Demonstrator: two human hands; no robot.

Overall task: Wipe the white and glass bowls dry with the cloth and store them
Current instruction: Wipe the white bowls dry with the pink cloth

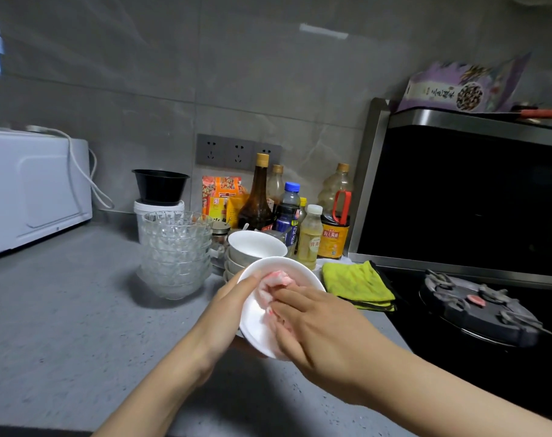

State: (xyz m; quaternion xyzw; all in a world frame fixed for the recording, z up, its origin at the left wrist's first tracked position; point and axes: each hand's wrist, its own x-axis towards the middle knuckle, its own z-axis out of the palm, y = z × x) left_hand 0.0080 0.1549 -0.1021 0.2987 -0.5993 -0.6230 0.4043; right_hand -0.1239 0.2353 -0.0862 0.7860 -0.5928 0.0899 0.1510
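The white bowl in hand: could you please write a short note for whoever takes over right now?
Left hand grips the tilted round white bowl by its rim, above the grey counter.
Right hand presses the pink-and-white cloth into it with flat fingers.
Done: wiping of this bowl under way.
Left: finish and store it; the stack of clear glass bowls and the other white bowl behind it: dryness unclear.

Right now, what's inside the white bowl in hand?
A bunched pink cloth, pressed against the inner wall by the right hand. The left hand grips the rim of the white bowl. The bowl surface beneath cloth and hand is covered.
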